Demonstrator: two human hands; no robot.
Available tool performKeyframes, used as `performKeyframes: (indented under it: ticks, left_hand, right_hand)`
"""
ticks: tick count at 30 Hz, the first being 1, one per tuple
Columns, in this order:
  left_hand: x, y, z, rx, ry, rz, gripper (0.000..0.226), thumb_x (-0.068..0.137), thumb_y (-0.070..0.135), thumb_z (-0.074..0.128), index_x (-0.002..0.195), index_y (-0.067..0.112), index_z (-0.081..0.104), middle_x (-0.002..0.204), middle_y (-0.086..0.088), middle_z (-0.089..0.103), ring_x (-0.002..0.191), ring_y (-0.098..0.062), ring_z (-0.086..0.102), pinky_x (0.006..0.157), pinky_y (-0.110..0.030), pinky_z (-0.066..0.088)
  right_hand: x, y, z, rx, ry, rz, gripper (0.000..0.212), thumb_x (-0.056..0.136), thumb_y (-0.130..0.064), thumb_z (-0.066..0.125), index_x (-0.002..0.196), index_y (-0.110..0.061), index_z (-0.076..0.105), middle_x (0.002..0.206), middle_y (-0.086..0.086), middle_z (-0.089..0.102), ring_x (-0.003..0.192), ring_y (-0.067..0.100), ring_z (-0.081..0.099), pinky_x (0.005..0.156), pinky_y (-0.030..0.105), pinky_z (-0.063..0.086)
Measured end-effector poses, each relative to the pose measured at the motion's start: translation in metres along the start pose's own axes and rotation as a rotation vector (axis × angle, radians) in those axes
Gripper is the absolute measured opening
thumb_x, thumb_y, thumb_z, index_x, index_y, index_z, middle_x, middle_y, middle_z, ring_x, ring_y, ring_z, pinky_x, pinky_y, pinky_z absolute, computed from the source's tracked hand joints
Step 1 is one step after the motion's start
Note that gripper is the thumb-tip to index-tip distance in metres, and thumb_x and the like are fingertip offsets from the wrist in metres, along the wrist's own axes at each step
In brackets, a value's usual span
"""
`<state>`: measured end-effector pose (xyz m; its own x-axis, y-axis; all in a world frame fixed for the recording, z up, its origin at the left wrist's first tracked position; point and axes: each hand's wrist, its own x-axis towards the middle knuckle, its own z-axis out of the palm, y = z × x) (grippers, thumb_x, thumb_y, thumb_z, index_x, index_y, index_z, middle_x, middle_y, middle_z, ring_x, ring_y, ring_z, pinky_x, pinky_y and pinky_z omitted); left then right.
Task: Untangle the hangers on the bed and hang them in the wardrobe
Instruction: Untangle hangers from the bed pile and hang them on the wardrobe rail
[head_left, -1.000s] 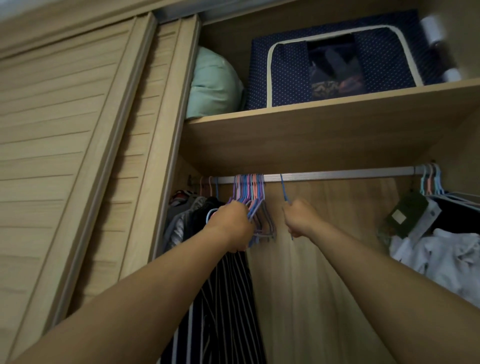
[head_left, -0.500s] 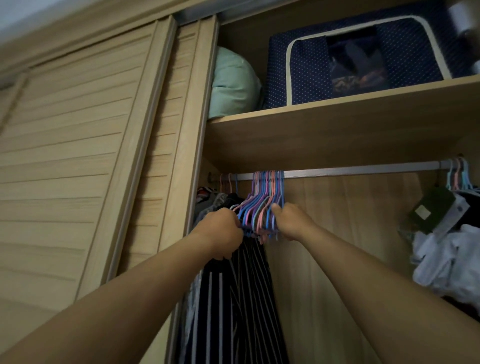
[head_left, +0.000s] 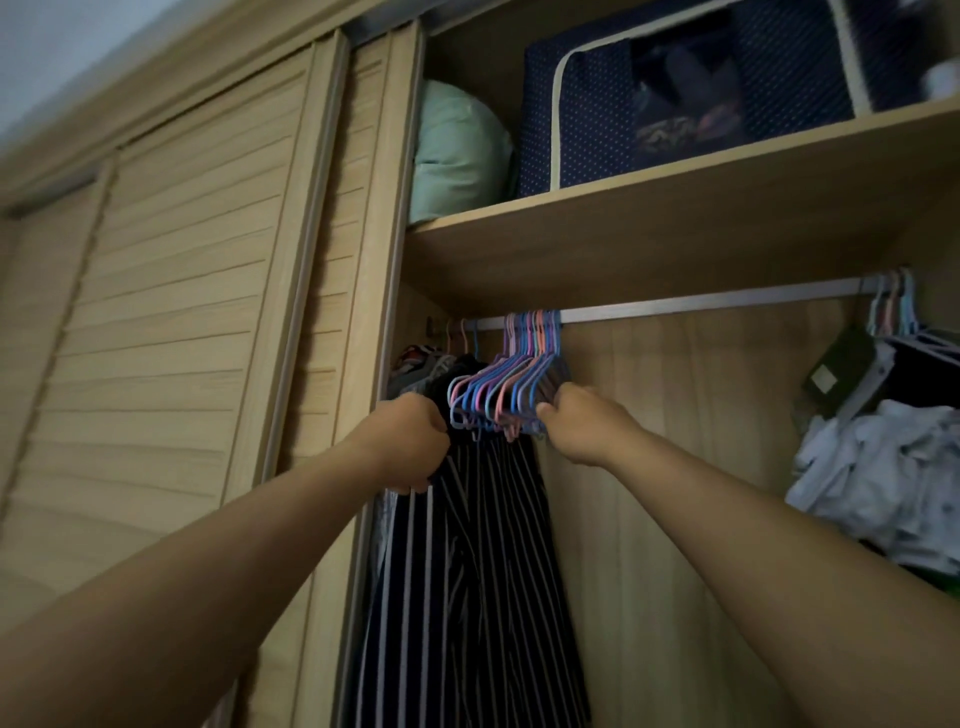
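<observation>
A bunch of several thin blue, pink and purple hangers (head_left: 511, 379) hangs by its hooks on the silver wardrobe rail (head_left: 701, 305), near the rail's left end. My right hand (head_left: 582, 423) grips the bunch's right lower side with curled fingers. My left hand (head_left: 410, 441) is fisted at the bunch's left lower edge, against the dark garment; what its fingers hold is hidden from me.
A black striped garment (head_left: 478, 571) hangs below the hangers. More hangers (head_left: 891, 312) with white and dark clothes (head_left: 883, 467) sit at the rail's right end. Above, a shelf (head_left: 675, 218) carries a green pillow (head_left: 457, 150) and a navy storage bag (head_left: 675, 93). Slatted sliding doors (head_left: 182, 312) stand left.
My right hand slid a single blue hanger left along the rail into the bunch and now grips the bunch. The view has shifted right and closer.
</observation>
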<state>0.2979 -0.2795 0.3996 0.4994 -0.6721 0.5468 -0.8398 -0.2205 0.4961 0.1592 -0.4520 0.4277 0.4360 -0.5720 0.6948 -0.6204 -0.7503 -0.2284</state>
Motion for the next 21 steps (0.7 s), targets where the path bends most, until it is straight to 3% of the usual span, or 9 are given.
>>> performKeyframes:
  ticks: [5, 8, 11, 15, 18, 21]
  left_hand:
    - [-0.074, 0.003, 0.017, 0.055, 0.045, -0.134, 0.028, 0.094, 0.013, 0.043, 0.089, 0.008, 0.070, 0.074, -0.014, 0.074, 0.060, -0.025, 0.074, 0.057, -0.042, 0.063]
    - [-0.127, -0.001, 0.027, 0.138, 0.026, -0.211, 0.025, 0.094, 0.013, 0.046, 0.092, 0.010, 0.071, 0.079, -0.011, 0.075, 0.059, -0.023, 0.074, 0.059, -0.041, 0.063]
    - [-0.190, 0.002, 0.025, 0.184, 0.017, -0.272, 0.023, 0.093, 0.016, 0.047, 0.094, 0.014, 0.070, 0.084, -0.007, 0.074, 0.059, -0.018, 0.073, 0.053, -0.031, 0.060]
    - [-0.305, -0.009, -0.001, 0.247, 0.019, -0.362, 0.022, 0.092, 0.021, 0.049, 0.095, 0.022, 0.070, 0.083, -0.001, 0.075, 0.060, -0.014, 0.072, 0.050, -0.023, 0.053]
    - [-0.409, -0.029, -0.037, 0.381, -0.031, -0.519, 0.019, 0.095, 0.030, 0.051, 0.099, 0.027, 0.070, 0.086, 0.005, 0.074, 0.060, -0.011, 0.070, 0.069, -0.034, 0.062]
    - [-0.498, -0.047, -0.076, 0.450, -0.020, -0.695, 0.017, 0.095, 0.028, 0.050, 0.092, 0.028, 0.067, 0.090, 0.002, 0.073, 0.068, -0.014, 0.070, 0.072, -0.037, 0.062]
  right_hand:
    - [-0.071, -0.004, 0.001, -0.018, -0.189, -0.173, 0.049, 0.101, -0.045, 0.045, 0.132, -0.009, 0.052, 0.134, 0.019, 0.057, 0.117, 0.037, 0.058, 0.090, 0.037, 0.047]
    - [-0.122, -0.014, 0.008, 0.055, -0.333, -0.234, 0.051, 0.102, -0.045, 0.044, 0.140, -0.013, 0.045, 0.139, 0.012, 0.050, 0.112, 0.033, 0.058, 0.085, 0.037, 0.049]
    - [-0.176, -0.040, 0.014, 0.178, -0.472, -0.299, 0.047, 0.102, -0.043, 0.045, 0.140, -0.016, 0.045, 0.134, 0.008, 0.052, 0.099, 0.027, 0.062, 0.076, 0.035, 0.052]
    - [-0.257, -0.095, 0.026, 0.308, -0.520, -0.498, 0.044, 0.099, -0.041, 0.048, 0.136, -0.017, 0.049, 0.130, 0.007, 0.058, 0.105, 0.024, 0.060, 0.084, 0.036, 0.051]
    - [-0.334, -0.152, 0.026, 0.411, -0.637, -0.652, 0.048, 0.097, -0.044, 0.050, 0.139, -0.020, 0.048, 0.132, 0.005, 0.058, 0.113, 0.025, 0.058, 0.091, 0.036, 0.049]
    - [-0.407, -0.217, 0.015, 0.495, -0.741, -0.783, 0.040, 0.097, -0.040, 0.051, 0.129, -0.016, 0.054, 0.120, 0.010, 0.067, 0.106, 0.029, 0.062, 0.090, 0.036, 0.050]
